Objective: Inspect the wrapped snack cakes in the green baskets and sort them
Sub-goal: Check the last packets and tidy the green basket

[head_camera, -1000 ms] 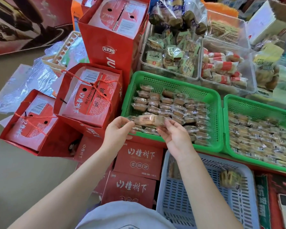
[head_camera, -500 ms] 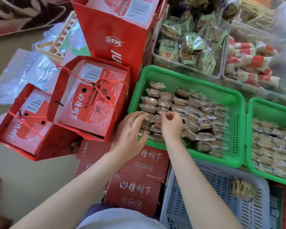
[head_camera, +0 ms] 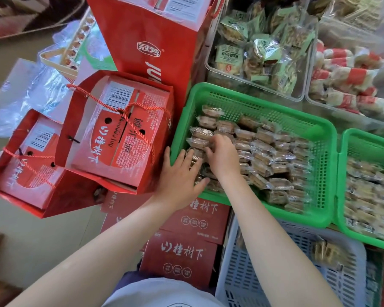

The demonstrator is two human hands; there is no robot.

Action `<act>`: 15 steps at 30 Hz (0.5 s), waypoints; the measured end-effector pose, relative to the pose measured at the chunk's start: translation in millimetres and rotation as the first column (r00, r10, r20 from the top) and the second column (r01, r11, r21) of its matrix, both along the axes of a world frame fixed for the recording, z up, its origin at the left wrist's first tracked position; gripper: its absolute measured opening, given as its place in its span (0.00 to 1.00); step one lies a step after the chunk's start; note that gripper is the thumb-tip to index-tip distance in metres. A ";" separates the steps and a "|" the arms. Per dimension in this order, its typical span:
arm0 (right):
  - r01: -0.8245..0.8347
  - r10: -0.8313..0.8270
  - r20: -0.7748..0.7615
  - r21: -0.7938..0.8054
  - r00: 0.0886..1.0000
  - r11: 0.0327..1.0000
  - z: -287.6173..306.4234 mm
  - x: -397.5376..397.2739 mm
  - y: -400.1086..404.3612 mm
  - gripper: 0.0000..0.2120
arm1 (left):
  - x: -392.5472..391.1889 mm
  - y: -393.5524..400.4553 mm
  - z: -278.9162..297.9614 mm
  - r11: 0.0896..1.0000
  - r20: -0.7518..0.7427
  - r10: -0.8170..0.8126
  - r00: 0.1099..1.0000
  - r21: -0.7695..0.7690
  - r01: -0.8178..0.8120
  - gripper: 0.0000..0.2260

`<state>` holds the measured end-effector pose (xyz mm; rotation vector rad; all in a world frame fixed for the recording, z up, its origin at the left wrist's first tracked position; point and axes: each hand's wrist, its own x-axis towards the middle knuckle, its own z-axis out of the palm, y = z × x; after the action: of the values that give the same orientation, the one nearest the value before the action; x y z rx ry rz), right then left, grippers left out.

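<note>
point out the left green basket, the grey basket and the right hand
left green basket [head_camera: 248, 100]: head view, bare far wall
grey basket [head_camera: 319, 289]: head view, bare slatted floor
right hand [head_camera: 223, 156]: head view, back of the hand

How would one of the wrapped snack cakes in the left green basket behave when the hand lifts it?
A wrapped snack cake is probably light, being small beside the right hand. Its glossy clear film looks slippery, with loose crimped ends likely to flop. The block-shaped cake inside seems soft, so a hard pinch might crush it; it shouldn't roll.
</note>
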<state>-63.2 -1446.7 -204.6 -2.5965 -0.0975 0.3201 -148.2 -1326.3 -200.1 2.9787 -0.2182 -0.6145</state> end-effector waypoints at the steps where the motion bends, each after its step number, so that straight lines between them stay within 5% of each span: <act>1: -0.022 0.022 0.002 -0.036 1.000 0.999 -1.2 1.5 1.8 0.07 | -0.1 -0.5 0.0 1.000 0.003 0.002 1.000 0.010 -0.002 0.32; 8: 0.010 -0.023 -0.073 -0.176 0.997 0.984 -3.1 10.9 8.5 0.02 | -1.4 -0.6 -0.7 1.000 0.013 0.019 1.000 0.006 -0.019 0.30; 11: 0.068 -0.073 -0.163 -0.039 0.984 0.997 6.5 16.1 3.7 0.06 | -1.7 -1.0 0.0 1.000 0.007 0.026 1.000 -0.005 -0.026 0.29; 15: 0.246 -0.115 -0.462 0.233 0.879 0.941 23.4 22.1 -9.1 0.02 | -2.1 -0.8 0.9 1.000 0.027 0.018 0.999 0.000 -0.018 0.29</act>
<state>-41.2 -1455.8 -181.2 -2.1650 0.2458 0.7594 -150.3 -1327.1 -199.2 2.9872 -0.1926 -0.5727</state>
